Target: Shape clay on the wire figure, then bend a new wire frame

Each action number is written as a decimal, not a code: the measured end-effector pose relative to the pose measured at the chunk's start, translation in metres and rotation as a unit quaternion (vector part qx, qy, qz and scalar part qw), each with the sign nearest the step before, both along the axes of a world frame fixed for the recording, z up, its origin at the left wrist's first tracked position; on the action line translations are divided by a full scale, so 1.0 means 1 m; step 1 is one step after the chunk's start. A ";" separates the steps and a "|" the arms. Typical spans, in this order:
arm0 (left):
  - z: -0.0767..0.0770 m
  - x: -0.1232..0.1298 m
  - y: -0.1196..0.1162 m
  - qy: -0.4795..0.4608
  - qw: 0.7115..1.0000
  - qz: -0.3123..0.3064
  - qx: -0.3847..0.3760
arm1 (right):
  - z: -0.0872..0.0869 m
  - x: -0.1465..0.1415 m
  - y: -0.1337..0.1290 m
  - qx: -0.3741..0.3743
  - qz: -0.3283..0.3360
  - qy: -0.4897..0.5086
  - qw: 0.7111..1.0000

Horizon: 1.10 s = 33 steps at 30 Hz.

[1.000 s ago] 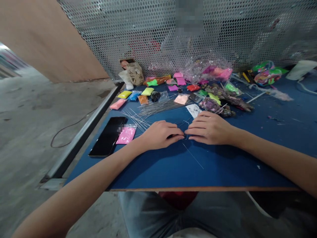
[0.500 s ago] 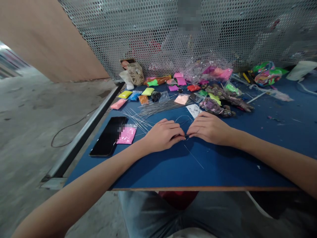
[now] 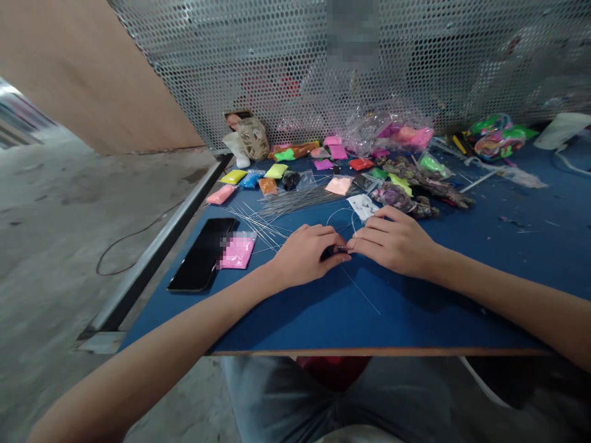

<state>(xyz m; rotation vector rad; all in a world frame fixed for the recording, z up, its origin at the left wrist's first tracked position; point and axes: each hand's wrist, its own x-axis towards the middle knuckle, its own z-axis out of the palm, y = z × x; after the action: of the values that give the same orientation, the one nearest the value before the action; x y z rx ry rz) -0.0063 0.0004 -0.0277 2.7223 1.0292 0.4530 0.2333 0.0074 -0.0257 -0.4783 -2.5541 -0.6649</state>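
Observation:
My left hand (image 3: 314, 253) is closed, thumb and fingers pinching a thin wire (image 3: 340, 249) over the middle of the blue table (image 3: 295, 323). Meeting it fingertip to fingertip, my right hand (image 3: 392, 241) is closed on the same wire from the other side. A loop of the wire (image 3: 338, 211) arcs up behind the fingertips. The part between the fingers is small and mostly hidden. One thin straight wire (image 3: 362, 290) lies on the table just in front of the hands. A small white packet (image 3: 363, 207) lies right behind my right hand.
A black phone (image 3: 203, 255) and a pink clay packet (image 3: 238, 251) lie left of my hands. Loose wires (image 3: 295, 203) spread behind them. Coloured packets (image 3: 277, 170) and a grey-purple clay lump (image 3: 392, 195) line the back, before a perforated metal panel (image 3: 295, 61).
My left fingers have opened into a rounder pinch, and the right fingertips have shifted slightly. The wire loop behind them now stands wider and reaches nearer the right hand.

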 end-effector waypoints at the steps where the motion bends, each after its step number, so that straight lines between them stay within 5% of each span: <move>1: -0.001 0.000 0.001 -0.006 1.000 -0.002 -0.010 | -0.001 0.000 0.000 -0.005 -0.003 0.002 1.000; 14: 0.000 -0.005 0.004 -0.052 0.997 -0.024 -0.043 | -0.005 0.000 0.003 -0.061 0.007 0.033 0.998; 33: 0.002 -0.006 0.009 -0.066 0.992 -0.055 -0.096 | -0.011 0.001 0.009 -0.025 0.028 0.023 0.999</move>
<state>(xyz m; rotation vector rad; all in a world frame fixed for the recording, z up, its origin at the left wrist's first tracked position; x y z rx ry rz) -0.0122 0.0092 -0.0254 2.5260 0.8383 0.4815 0.2340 0.0163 -0.0370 -0.4328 -2.5352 -0.5644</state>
